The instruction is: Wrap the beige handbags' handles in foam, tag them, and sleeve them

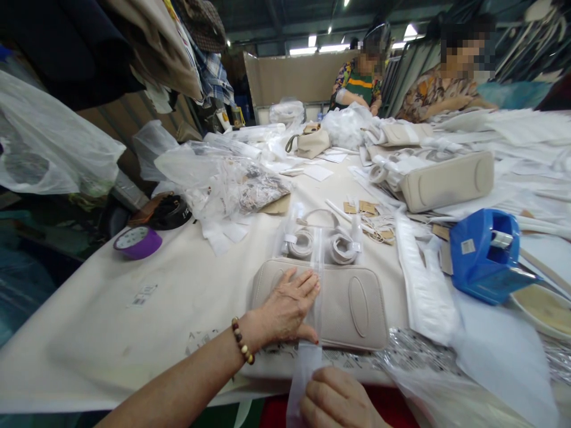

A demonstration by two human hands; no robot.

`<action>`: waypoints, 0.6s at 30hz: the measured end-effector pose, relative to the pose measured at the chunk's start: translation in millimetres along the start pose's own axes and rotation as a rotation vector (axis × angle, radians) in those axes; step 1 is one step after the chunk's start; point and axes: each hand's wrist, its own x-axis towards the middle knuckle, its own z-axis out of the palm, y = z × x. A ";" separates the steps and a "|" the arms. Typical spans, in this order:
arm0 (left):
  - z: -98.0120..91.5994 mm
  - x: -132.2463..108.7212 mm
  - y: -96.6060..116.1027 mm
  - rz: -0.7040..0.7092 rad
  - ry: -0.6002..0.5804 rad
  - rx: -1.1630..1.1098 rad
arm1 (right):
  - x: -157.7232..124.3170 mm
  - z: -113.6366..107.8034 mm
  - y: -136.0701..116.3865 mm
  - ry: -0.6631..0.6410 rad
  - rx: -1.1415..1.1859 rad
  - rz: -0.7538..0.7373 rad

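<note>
Two straps (307, 241) coiled, strip (307, 368) laid across bag (339, 327), near-centre on tabletop (191, 285). Your left hand (285, 306) is flat on bag, thumb spread; your right hand (339, 398) pinches strip, near end apparently unfastened.

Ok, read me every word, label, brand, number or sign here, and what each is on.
Nothing reads clearly; all too small or blurred:
White sticker on blue tape dispenser.
Barcode-like label on table.
Any print on brown tags.
Pale characters on black item.
Marks inside purple tape roll.
Dark print on clear plastic by the bag.
</note>
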 end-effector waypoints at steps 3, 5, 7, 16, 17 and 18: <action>-1.3 0.6 2.6 -0.002 -0.001 -0.011 | 13.0 -20.1 14.8 -0.053 0.135 0.067; -0.2 0.5 3.6 -0.004 0.004 -0.006 | 21.8 -28.9 30.0 -0.030 0.206 0.108; 2.7 -0.1 3.5 0.000 0.002 0.008 | 29.3 -32.0 48.5 -0.010 0.227 0.158; 20.2 -4.4 -2.5 0.054 0.116 0.028 | 38.6 -10.5 115.5 -0.075 0.045 0.406; 20.7 -4.3 -3.1 0.067 0.132 0.036 | 37.8 -8.3 118.0 -0.081 0.026 0.426; 21.0 -4.1 -3.7 0.079 0.147 0.045 | 36.8 -6.3 119.9 -0.079 0.009 0.435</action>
